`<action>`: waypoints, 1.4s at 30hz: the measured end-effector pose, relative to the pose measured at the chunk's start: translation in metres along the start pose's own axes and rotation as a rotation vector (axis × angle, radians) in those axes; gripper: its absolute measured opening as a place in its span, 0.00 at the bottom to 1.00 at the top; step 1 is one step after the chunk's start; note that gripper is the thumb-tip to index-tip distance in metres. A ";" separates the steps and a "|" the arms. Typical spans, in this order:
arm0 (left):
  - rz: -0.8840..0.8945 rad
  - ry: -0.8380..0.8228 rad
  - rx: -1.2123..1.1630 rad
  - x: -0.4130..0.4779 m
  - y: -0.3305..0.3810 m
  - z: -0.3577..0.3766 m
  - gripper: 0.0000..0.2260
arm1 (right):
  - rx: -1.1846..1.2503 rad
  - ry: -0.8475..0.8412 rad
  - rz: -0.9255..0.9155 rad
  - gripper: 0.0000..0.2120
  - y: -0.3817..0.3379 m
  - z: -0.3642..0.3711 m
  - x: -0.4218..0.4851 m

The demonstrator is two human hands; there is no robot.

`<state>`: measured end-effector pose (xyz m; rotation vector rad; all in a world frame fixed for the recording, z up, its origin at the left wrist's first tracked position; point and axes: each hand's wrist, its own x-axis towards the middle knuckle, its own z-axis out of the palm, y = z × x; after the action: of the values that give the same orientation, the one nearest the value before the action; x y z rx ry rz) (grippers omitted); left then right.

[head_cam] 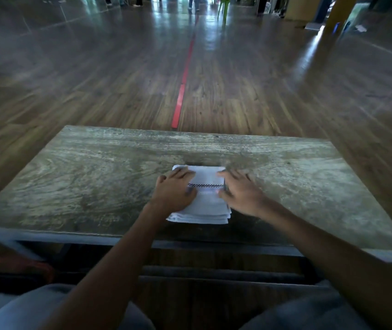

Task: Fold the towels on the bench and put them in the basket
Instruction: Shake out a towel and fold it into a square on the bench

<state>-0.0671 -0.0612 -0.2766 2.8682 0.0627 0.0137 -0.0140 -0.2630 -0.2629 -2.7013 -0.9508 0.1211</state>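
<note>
A white towel (208, 198) with a thin dark checkered stripe lies folded into a small thick rectangle on the worn wooden bench (94, 182), near its front edge at the centre. My left hand (174, 192) lies on the towel's left side with fingers stretched over the cloth. My right hand (242, 194) rests on the towel's right edge, fingers spread and slightly blurred. No basket is in view.
The bench top stretches bare to the left and right of the towel. Beyond its far edge lies a wooden floor with a red tape line (181, 96). Something red (23, 267) sits low at the left, below the bench.
</note>
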 end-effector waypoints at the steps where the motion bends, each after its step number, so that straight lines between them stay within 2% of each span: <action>1: 0.027 -0.019 0.020 -0.003 -0.004 0.000 0.29 | -0.052 -0.038 -0.093 0.25 -0.006 0.003 -0.012; 3: 0.041 -0.019 0.059 -0.010 -0.009 0.000 0.36 | -0.162 -0.123 -0.241 0.29 -0.011 0.009 -0.031; 5: 0.024 -0.029 0.108 -0.016 -0.011 -0.002 0.34 | -0.239 -0.175 -0.283 0.27 -0.003 0.014 -0.038; 7: 0.008 -0.068 0.143 -0.023 -0.011 -0.008 0.29 | -0.199 -0.188 -0.248 0.22 0.007 0.009 -0.040; 11: -0.031 -0.127 0.205 -0.044 0.009 -0.024 0.17 | -0.220 -0.119 -0.221 0.24 0.022 -0.008 -0.035; 15: 0.006 -0.080 0.222 -0.064 0.033 -0.030 0.15 | -0.243 -0.163 -0.079 0.24 0.018 -0.024 -0.028; 17: -0.001 -0.001 0.198 -0.067 0.036 -0.032 0.14 | -0.213 -0.110 -0.014 0.22 0.010 -0.028 -0.030; 20: -0.009 0.033 0.145 -0.064 0.028 -0.026 0.18 | -0.115 -0.046 0.072 0.22 -0.008 -0.023 -0.041; 24: 0.035 -0.094 0.094 -0.057 0.020 -0.007 0.24 | -0.111 -0.147 0.138 0.30 -0.024 0.007 -0.053; 27: -0.035 -0.147 0.030 -0.052 0.017 0.013 0.28 | -0.101 -0.177 0.188 0.35 -0.014 0.020 -0.046; 32: -0.152 -0.021 -0.064 -0.045 0.013 0.035 0.37 | -0.071 -0.210 0.226 0.35 0.003 0.026 -0.033; 35: -0.187 -0.021 -0.127 -0.039 0.010 0.033 0.31 | -0.103 -0.228 0.218 0.33 0.003 0.021 -0.024; 37: -0.225 0.003 -0.250 -0.041 0.011 0.032 0.30 | -0.150 -0.225 0.193 0.33 0.002 0.016 -0.021; 39: -0.277 0.116 -0.403 -0.051 0.012 0.030 0.27 | -0.171 -0.154 0.150 0.31 -0.004 0.011 -0.020; 42: -0.350 0.311 -0.529 -0.070 0.014 0.020 0.15 | -0.148 -0.017 0.098 0.29 -0.022 0.003 -0.018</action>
<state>-0.1361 -0.0827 -0.2922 2.2698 0.5349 0.3509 -0.0417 -0.2572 -0.2601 -2.8882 -0.8639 0.0968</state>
